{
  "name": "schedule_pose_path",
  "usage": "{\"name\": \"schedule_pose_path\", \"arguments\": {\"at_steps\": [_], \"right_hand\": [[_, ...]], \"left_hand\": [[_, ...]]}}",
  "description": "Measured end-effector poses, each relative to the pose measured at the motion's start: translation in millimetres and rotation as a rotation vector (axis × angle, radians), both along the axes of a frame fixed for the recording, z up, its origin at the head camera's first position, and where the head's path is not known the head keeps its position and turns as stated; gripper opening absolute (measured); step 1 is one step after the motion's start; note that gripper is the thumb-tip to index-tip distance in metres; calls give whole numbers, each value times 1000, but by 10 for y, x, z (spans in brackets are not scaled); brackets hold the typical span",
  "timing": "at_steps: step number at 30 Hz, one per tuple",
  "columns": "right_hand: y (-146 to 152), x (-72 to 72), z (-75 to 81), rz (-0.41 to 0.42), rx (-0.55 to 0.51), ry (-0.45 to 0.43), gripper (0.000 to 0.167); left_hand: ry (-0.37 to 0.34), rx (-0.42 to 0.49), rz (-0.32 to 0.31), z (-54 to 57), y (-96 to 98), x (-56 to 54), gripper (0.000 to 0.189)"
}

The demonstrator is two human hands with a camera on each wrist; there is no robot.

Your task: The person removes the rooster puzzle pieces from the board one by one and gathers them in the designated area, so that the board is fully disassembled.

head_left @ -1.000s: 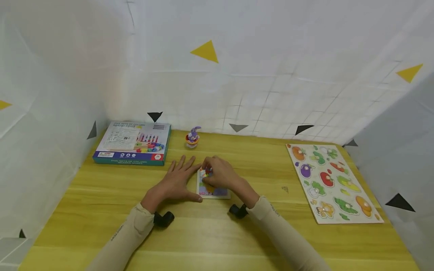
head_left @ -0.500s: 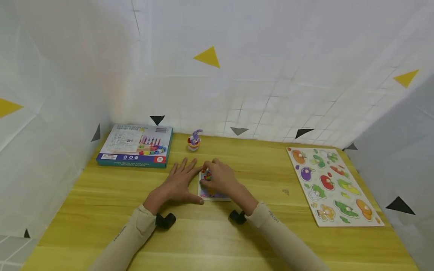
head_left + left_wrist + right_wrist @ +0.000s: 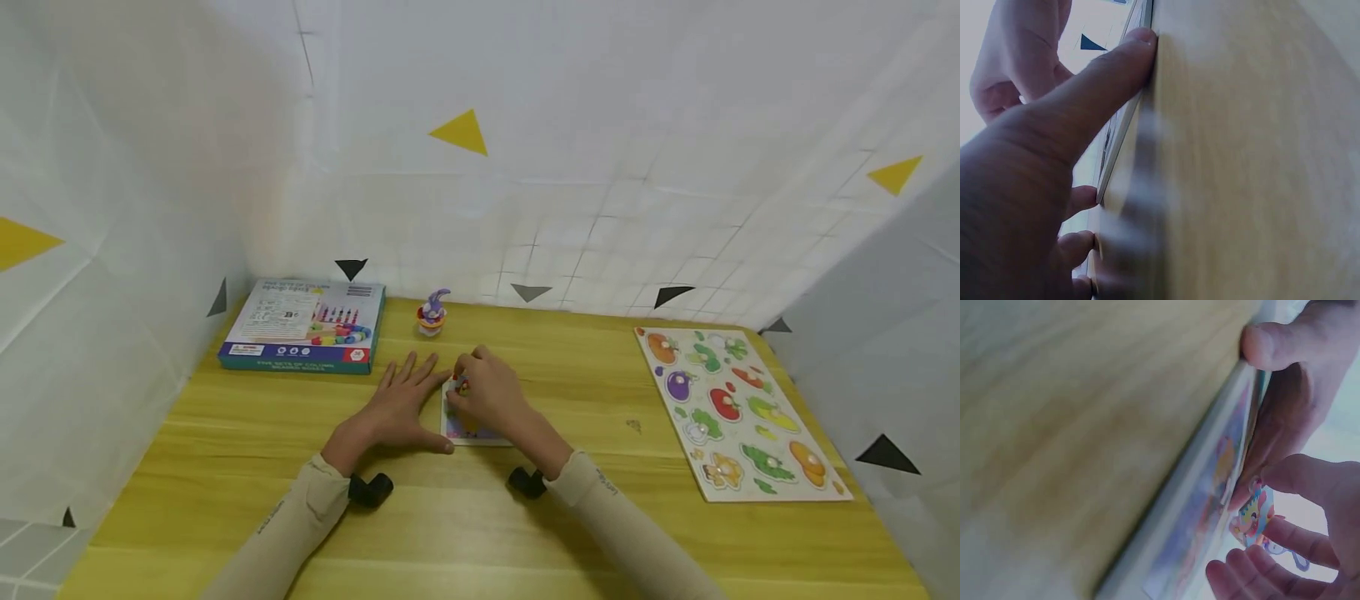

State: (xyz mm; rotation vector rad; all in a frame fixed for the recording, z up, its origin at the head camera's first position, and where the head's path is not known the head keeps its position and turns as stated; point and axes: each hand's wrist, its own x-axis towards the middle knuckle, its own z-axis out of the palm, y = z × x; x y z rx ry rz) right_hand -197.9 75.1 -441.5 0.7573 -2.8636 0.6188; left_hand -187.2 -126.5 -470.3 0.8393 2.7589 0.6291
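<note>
A small picture puzzle board (image 3: 480,439) lies flat on the table between the hands. My left hand (image 3: 392,417) rests on the table at its left side, fingers spread; the thumb (image 3: 1138,47) and index finger touch the board's edge. Over the board's upper left part, my right hand (image 3: 491,396) pinches a small colourful puzzle piece (image 3: 1250,519) printed with a cartoon face. In the right wrist view the piece stands tilted up from the board between thumb and fingers. The right hand hides much of the board's right side in the head view.
A boxed bead set (image 3: 303,327) lies at the back left. Beside it stands a purple rabbit figurine (image 3: 431,313). A vegetable knob puzzle (image 3: 738,417) lies at the right. White sheeting (image 3: 600,125) encloses the table's back and sides.
The head view has shifted slightly, so everything sits a little lower. Both hands stay at the board, the right still pinching the piece; only small finger movements show.
</note>
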Motion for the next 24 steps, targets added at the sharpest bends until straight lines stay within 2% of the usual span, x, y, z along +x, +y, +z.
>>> {"name": "schedule_pose_path", "arguments": {"at_steps": [4, 8, 16, 24], "right_hand": [[57, -2, 55, 32, -55, 14, 24], [115, 7, 89, 56, -78, -13, 26], [268, 47, 91, 82, -57, -4, 19], [474, 73, 157, 66, -53, -20, 23]], "left_hand": [[-8, -8, -1, -3, 1, -7, 116], [-26, -10, -3, -1, -3, -9, 115], [-40, -18, -8, 1, -10, -13, 114], [-35, -20, -12, 3, -13, -11, 115]]}}
